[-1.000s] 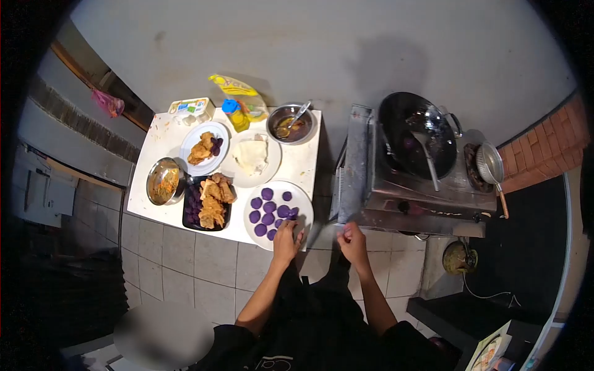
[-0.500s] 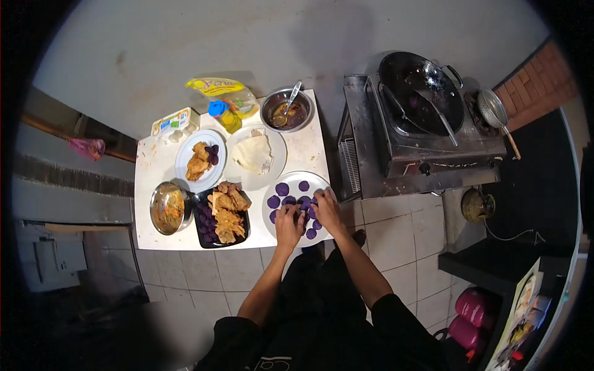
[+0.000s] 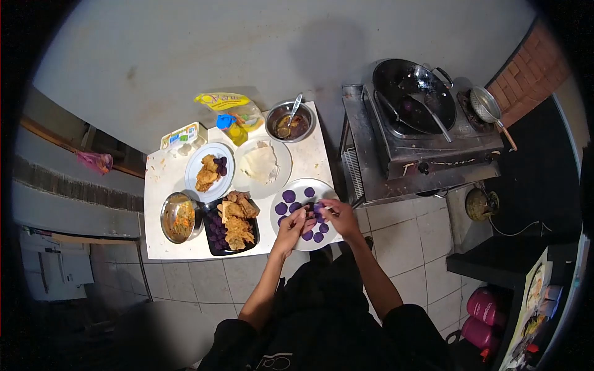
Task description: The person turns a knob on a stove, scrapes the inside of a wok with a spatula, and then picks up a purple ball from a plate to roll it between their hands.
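Both hands are over a white plate (image 3: 299,185) at the table's right front corner, with several round purple balls (image 3: 289,196) on it. My left hand (image 3: 293,229) has its fingers curled together above the plate's near left part; whatever lies in them is hidden. Opposite it, my right hand (image 3: 342,220) reaches in from the right, thumb and fingers closed around a purple ball (image 3: 318,209). The fingertips of the two hands are close together and partly cover the balls underneath.
A black tray (image 3: 216,250) of fried chicken and purple pieces stands left of the plate. Beyond are a plate of wrappers (image 3: 258,162), a chicken plate (image 3: 190,176), two metal bowls (image 3: 179,216) (image 3: 289,120) and an oil bottle (image 3: 234,131). A wok (image 3: 414,93) rests on the stove (image 3: 445,159).
My hands have lifted a little from the plate, and the right fingers have turned inward towards the left ones. The whole view has shifted slightly.
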The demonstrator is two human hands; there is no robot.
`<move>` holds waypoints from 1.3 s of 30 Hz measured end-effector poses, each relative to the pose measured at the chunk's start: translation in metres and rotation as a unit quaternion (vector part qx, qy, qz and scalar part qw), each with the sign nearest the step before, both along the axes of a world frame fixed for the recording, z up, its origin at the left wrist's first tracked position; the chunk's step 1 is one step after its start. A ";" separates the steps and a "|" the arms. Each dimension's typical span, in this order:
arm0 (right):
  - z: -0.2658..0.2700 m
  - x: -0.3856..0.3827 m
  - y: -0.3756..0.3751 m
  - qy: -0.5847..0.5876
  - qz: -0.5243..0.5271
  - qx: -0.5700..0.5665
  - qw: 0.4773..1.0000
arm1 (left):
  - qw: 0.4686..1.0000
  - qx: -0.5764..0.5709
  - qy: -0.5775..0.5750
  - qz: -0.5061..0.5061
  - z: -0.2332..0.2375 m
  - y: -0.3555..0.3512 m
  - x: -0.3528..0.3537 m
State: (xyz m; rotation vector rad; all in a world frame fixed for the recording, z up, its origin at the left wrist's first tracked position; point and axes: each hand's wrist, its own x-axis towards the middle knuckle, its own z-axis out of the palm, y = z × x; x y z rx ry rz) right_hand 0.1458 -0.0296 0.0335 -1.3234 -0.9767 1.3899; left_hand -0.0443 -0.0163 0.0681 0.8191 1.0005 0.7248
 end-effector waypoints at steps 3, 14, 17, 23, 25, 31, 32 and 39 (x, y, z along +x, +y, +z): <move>0.051 -0.012 -0.017 -0.032 0.007 0.111 0.993 | 0.995 -0.057 -0.072 -0.029 0.043 -0.002 0.005; 0.162 -0.021 -0.051 -0.252 -0.115 0.293 0.915 | 0.984 0.054 -0.170 -0.024 0.115 -0.010 0.015; 0.176 -0.021 -0.049 -0.301 -0.115 0.340 0.883 | 0.975 0.109 -0.192 -0.025 0.138 -0.011 0.019; 0.205 -0.029 -0.045 -0.340 -0.114 0.388 0.849 | 0.966 0.096 -0.238 -0.022 0.167 -0.012 0.006; 0.212 -0.030 -0.044 -0.331 -0.121 0.372 0.859 | 0.964 0.093 -0.247 -0.034 0.168 -0.012 0.000; 0.219 -0.030 -0.044 -0.394 -0.111 0.434 0.803 | 0.961 0.176 -0.212 -0.032 0.169 -0.016 0.001; 0.223 -0.029 -0.045 -0.404 -0.105 0.441 0.795 | 0.959 0.186 -0.211 -0.031 0.164 -0.016 0.000; 0.227 -0.027 -0.048 -0.392 -0.093 0.482 0.778 | 0.946 0.244 -0.213 -0.031 0.159 -0.017 0.001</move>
